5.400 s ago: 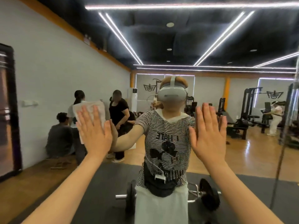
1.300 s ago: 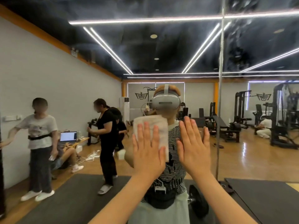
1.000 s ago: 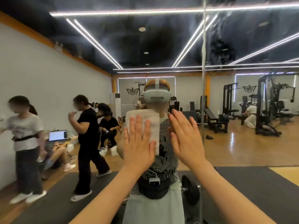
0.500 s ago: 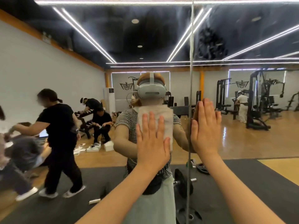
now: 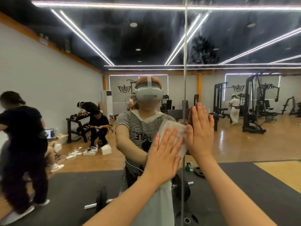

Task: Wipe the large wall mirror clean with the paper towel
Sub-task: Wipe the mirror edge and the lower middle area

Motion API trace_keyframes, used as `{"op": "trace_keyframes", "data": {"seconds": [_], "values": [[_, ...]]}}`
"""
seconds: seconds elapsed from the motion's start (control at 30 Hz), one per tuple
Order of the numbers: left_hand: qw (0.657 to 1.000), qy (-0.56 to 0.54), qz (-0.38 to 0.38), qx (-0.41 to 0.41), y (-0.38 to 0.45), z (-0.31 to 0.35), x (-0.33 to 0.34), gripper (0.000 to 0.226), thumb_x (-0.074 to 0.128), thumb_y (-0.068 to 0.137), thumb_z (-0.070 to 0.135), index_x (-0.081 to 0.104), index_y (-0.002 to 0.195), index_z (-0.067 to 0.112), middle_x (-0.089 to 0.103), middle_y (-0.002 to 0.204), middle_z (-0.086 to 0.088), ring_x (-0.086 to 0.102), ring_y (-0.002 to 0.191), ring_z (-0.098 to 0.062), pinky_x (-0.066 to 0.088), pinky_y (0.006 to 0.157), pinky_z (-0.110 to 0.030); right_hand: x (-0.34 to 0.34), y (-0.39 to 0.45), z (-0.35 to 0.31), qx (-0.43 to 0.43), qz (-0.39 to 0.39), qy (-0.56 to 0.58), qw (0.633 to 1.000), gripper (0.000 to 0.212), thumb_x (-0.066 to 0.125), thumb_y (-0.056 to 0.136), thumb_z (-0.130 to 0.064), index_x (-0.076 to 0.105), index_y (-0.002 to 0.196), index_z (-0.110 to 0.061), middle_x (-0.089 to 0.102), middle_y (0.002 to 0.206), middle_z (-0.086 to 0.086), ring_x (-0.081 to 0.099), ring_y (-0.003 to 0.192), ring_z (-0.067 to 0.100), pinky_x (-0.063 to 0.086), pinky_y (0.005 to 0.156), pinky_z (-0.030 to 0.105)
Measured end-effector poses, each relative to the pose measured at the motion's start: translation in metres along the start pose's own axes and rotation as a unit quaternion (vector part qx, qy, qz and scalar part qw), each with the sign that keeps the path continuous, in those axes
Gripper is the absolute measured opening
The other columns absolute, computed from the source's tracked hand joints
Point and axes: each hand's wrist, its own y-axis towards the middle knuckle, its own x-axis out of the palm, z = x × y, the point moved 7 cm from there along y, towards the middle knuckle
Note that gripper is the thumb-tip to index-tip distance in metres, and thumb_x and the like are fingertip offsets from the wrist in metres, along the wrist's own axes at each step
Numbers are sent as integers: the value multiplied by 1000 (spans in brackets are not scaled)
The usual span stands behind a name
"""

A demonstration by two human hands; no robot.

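left hand flat, fingers straight, pressing crumpled white towel to glossy mirror | towel mostly hidden under palm, edge touching vertical seam | right hand flat on glass just right of seam, holding nothing | smears upper right of seam | open glass both sides

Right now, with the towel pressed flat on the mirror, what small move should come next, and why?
Probably slide the left hand and paper towel rightward across the vertical seam: the towel's edge already reaches it, and smudges show on the panel beyond. The flat right hand should move aside first.
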Motion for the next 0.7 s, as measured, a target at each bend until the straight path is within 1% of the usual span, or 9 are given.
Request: {"op": "trace_keyframes", "data": {"seconds": [0.07,0.1,0.2,0.27,0.33,0.37,0.5,0.6,0.7], "values": [[1000,3,-11,20,-6,4,3,70,34,90,42,20,151,11,14,159,-12,4,148,-31,5,118,-50,0,0,1,-2,-3,4,1000,53,29,99,-29,32,145,-3,33,152,17,20,144,22,0,120,31],[1000,4,-14,26,-8,4,3,70,34,90,42,20,151,11,14,159,-12,4,148,-30,5,118,-49,0,1,1,-3,-5,4,1000,54,29,99,-30,32,145,-3,32,152,17,19,144,21,1,120,32],[999,23,-1,35,3,-8,-3,71,30,92,43,15,152,9,10,159,-13,-1,149,-31,2,119,-49,1,0,2,1,-13,7,1000,57,19,103,-40,29,147,-5,28,155,12,11,147,14,2,120,35],[999,25,33,-11,26,-36,-15,73,26,95,44,3,154,8,3,160,-13,-8,149,-30,-1,119,-47,2,0,1,-3,-19,13,1000,60,15,103,-43,28,147,-5,26,155,12,11,147,16,4,119,37],[996,-5,55,-69,52,-66,-28,74,23,96,44,-10,154,11,-7,160,-12,-6,148,-28,-5,119,-46,1,0,0,-8,-17,13,1000,61,15,103,-43,31,146,-3,29,154,15,19,145,23,8,118,39],[995,-18,57,-84,61,-74,-32,75,23,96,44,-12,153,12,-10,160,-12,-4,148,-29,-7,119,-46,1,0,0,-9,-14,11,1000,61,15,102,-43,32,146,-3,31,153,17,22,144,25,10,117,41],[992,-41,55,-103,57,-61,-27,72,27,95,41,0,154,10,-10,161,-15,-8,149,-31,-6,120,-47,2,-1,0,-9,-11,8,1000,61,14,103,-43,30,146,-4,30,154,16,21,144,25,10,117,41],[997,-34,41,-65,30,-28,-13,70,27,94,40,5,154,10,-17,160,-16,-11,149,-30,-7,120,-47,3,-3,1,-7,-15,3,1000,61,14,103,-44,28,147,-4,25,155,12,14,146,18,6,119,38],[999,-32,24,-36,2,2,2,68,30,93,39,12,152,9,-11,161,-17,-2,149,-31,1,119,-48,4,-3,2,-11,-16,3,1000,58,21,103,-40,29,147,-4,28,155,14,11,146,15,4,119,36]]}}
